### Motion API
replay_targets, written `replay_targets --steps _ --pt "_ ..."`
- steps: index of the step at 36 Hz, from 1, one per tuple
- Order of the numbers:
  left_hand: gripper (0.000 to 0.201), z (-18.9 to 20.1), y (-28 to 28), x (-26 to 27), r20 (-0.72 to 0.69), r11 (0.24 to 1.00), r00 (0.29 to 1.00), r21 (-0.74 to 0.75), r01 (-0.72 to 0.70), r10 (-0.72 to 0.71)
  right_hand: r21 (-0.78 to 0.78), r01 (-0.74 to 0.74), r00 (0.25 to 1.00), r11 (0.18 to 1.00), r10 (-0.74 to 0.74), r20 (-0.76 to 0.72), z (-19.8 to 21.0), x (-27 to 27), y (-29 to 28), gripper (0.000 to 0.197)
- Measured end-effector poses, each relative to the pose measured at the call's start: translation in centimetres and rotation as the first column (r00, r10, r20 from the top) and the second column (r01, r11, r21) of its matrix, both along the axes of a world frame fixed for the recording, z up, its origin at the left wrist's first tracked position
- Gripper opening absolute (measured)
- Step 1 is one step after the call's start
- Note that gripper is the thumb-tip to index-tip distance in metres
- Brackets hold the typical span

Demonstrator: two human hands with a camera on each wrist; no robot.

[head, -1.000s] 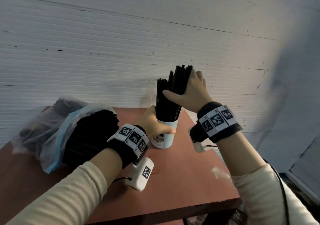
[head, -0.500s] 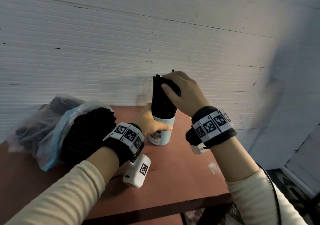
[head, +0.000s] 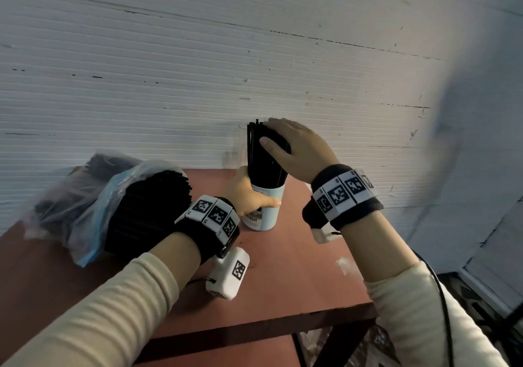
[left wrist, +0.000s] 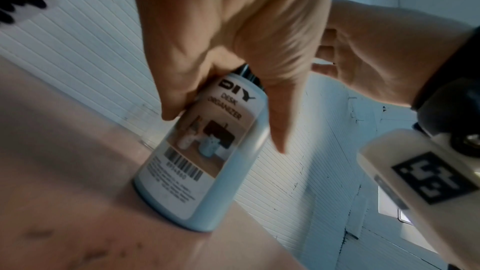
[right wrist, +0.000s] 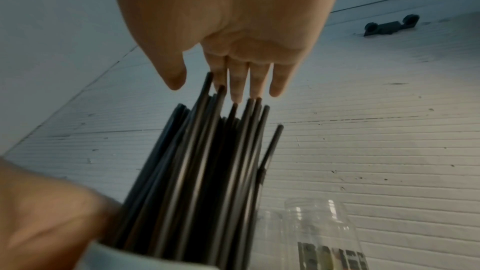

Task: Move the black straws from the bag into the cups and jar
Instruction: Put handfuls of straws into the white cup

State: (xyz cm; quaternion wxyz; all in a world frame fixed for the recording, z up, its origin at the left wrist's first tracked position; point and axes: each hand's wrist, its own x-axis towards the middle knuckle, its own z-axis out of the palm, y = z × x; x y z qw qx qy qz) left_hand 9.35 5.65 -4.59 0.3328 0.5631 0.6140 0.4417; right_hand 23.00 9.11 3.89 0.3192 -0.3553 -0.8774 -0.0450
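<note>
Two hands at work over one cup. The left hand (head: 249, 194) grips the pale blue cup (head: 268, 211), fingers and thumb curled round its upper wall; the cup stands on the reddish desk (head: 297, 267). The right hand (head: 297, 151) lies above it with straight fingers, the palm over the tops of the black straws (head: 263, 162) that stand packed in the cup.

Head view only: the clear bag (head: 93, 205), lying on the desk to the outer side of the left hand, holds a thick bundle of black straws whose ends face the camera; a second, darker bundle lies behind it against the ribbed white wall (head: 198, 69). Marker bands wrap both wrists, and cream sleeves cover both forearms.

Left wrist view only: the cup's label (left wrist: 207, 145), reading "DIY DESK ORGANIZER", with a small picture and a barcode. The thumb runs down the label side, the other fingers round the far side. The right hand shows just beyond, and a white marker block below its wrist.

Right wrist view only: the straw tips (right wrist: 233, 110) stand uneven, some touching the straight fingers (right wrist: 239, 81), one straw leaning away from the rest. A clear jar (right wrist: 319, 231) stands just beyond the cup, near the wall; whether it holds anything cannot be told.
</note>
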Motion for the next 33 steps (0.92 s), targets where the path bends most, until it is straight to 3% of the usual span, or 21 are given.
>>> replay_targets --steps 3,4,7,9,11,15,19,23,26,28,33 --pt "0.071 0.5 -0.4 0.3 -0.013 1.000 1.000 -0.005 0.026 -0.026 0.023 0.015 0.999 1.000 -0.014 -0.036 0.3 0.1 -0.4 0.055" --pt "0.081 0.5 -0.6 0.2 -0.024 0.999 0.999 -0.030 0.038 -0.039 0.040 0.011 0.998 0.999 -0.008 -0.065 0.5 0.2 -0.6 0.057" --pt "0.139 0.6 -1.6 -0.5 -0.070 0.989 0.995 -0.139 0.060 -0.070 0.081 -0.027 0.985 0.996 0.041 -0.167 0.8 0.0 -1.7 0.057" --pt "0.145 1.0 -2.9 -1.2 -0.145 0.980 0.987 -0.194 0.039 -0.067 0.105 -0.073 0.968 0.992 0.096 -0.231 0.8 -0.5 -2.9 0.052" --pt "0.117 1.4 -4.2 -2.3 -0.198 0.982 0.980 -0.189 -0.004 -0.034 0.139 -0.115 0.949 0.984 0.150 -0.278 0.6 -1.2 -4.2 0.045" --pt "0.046 2.9 -7.5 -5.4 -0.312 0.999 0.950 0.040 -0.013 0.025 0.181 -0.177 0.910 0.967 0.231 -0.344 -0.3 -3.4 -6.2 0.027" --pt "0.029 5.3 -10.3 -8.7 -0.323 0.969 0.926 0.212 -0.130 0.195 0.049 -0.305 0.888 0.951 0.302 -0.347 -1.7 -6.4 -7.6 0.012" --pt "0.024 5.9 -12.2 -12.4 -0.321 0.928 0.896 0.307 -0.209 0.308 -0.150 -0.400 0.907 0.904 0.366 -0.209 -3.1 -9.7 -8.7 0.011" --pt "0.015 5.7 -13.0 -15.2 -0.382 0.929 0.857 0.273 -0.251 0.344 -0.234 -0.419 0.906 0.877 0.421 -0.042 -4.0 -11.9 -9.3 0.020" --pt "0.016 5.2 -13.2 -16.9 -0.442 0.958 0.851 0.174 -0.229 0.283 -0.281 -0.405 0.901 0.870 0.432 0.040 -4.3 -13.4 -9.6 0.026" --pt "0.041 4.3 -13.9 -18.0 -0.581 0.995 0.813 -0.058 -0.086 0.036 -0.351 -0.323 0.868 0.879 0.423 0.260 -5.6 -16.7 -9.7 0.042"
